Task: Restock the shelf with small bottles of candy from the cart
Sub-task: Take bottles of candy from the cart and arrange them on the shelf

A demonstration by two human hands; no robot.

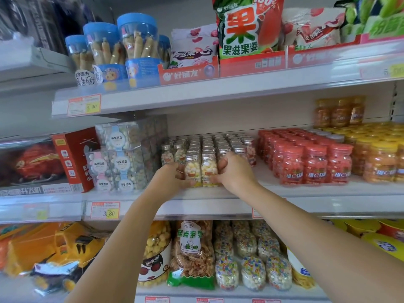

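Observation:
Two small candy bottles (201, 168) with silver caps and yellow-white sweets stand at the front of the middle shelf (306, 191). My left hand (172, 174) grips them from the left. From the right, my right hand (234, 170) curls round them, its fingers reaching behind. Behind them several rows of the same silver-capped bottles (209, 143) fill the shelf. The cart is out of view.
Red vitamin candy jars (314, 162) and orange jars (380, 162) stand to the right. Clear candy boxes (118, 158) and a red box (72, 156) stand to the left. Shelves above and below hold snack jars and bags. Price tags (105, 210) line the shelf edge.

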